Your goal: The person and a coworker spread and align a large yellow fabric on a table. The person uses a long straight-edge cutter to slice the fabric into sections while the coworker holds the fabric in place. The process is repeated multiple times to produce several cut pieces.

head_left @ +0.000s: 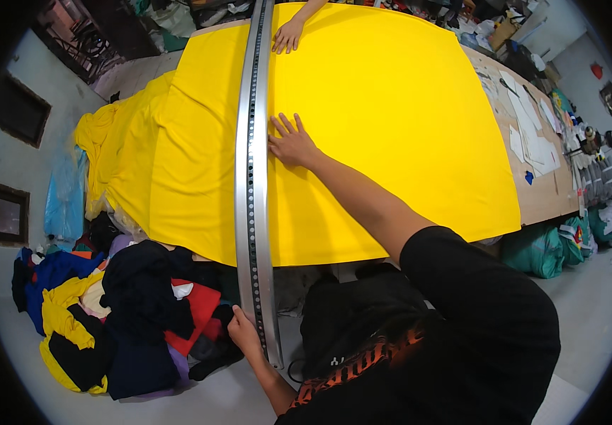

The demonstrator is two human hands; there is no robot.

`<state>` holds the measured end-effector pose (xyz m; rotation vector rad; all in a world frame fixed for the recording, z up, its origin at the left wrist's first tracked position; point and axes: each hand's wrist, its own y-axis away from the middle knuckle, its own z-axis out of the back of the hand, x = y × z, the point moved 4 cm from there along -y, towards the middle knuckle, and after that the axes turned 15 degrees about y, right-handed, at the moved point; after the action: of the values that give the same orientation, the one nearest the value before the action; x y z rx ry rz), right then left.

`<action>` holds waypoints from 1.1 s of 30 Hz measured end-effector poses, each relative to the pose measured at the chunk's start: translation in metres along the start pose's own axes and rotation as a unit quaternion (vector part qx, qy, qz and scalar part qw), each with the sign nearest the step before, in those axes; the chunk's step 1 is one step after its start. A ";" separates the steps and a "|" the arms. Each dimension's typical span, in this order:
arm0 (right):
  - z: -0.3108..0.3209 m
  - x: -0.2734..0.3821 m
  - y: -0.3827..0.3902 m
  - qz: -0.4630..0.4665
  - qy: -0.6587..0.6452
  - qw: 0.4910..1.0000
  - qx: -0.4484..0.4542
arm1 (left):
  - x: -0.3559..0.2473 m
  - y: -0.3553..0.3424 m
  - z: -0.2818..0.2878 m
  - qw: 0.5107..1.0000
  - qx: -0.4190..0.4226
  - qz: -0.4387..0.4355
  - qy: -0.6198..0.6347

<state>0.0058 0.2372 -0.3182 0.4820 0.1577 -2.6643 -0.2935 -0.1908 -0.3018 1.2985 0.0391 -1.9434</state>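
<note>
A long silver metal rail with a row of holes down its middle lies across a wide yellow fabric. Its near end sticks out past the table edge, where my left hand grips its left side. My right hand rests flat on the fabric with fingers spread, its fingertips next to the rail's right edge. At the far side, another person's hand lies on the fabric, close to the rail. Right of the rail the fabric is mostly smooth; on the left it is wrinkled and bunched.
Below the table at left is a heap of clothes and cloth. A blue plastic bag hangs by the left wall. On the wooden tabletop at right lie white paper pieces and scissors. Green sacks stand beneath it.
</note>
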 end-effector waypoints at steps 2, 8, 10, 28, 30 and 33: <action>-0.003 -0.008 0.019 -0.055 -0.070 0.995 -0.045 | -0.001 -0.003 -0.001 1.000 0.024 0.003 0.010; 0.001 -0.034 0.163 -0.147 -0.183 0.966 -0.105 | 0.010 -0.040 -0.016 0.995 0.017 -0.080 0.050; 0.007 -0.049 0.217 -0.195 -0.221 0.950 -0.104 | -0.009 -0.067 -0.026 0.993 -0.001 -0.108 0.043; 0.115 0.004 0.247 -0.074 -0.814 0.548 0.179 | -0.223 -0.186 -0.095 0.897 0.140 -0.276 0.317; 0.128 0.029 0.202 0.027 -0.857 0.438 0.271 | -0.276 -0.133 -0.092 0.868 0.209 -0.286 0.348; 0.153 0.041 0.122 0.099 -0.886 0.304 0.335 | -0.312 -0.038 -0.115 0.846 0.279 -0.300 0.343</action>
<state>-0.0244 0.0825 -0.1941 -2.0675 -1.4656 -1.2735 -0.1753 0.0657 -0.1233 2.5866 0.2819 -1.9217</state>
